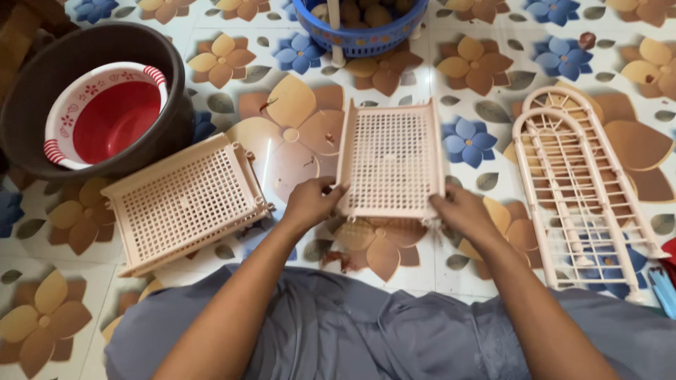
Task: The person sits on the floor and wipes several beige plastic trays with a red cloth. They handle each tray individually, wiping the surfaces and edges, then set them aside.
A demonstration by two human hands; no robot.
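the floor (211, 21) is covered with a pattern of tan and blue flowers. in the centre of the frame a beige perforated tray (391, 159) is held at its lower corners: the left hand (310, 204) and the right hand (461, 211) are pinching its near edge with curled fingers. a second tray (186, 200) is seen at the left, a beige rack (577, 183) at the right, a red bowl (105, 116) inside a dark tub (42, 77) at the upper left, and a blue basket (362, 35) at the top.
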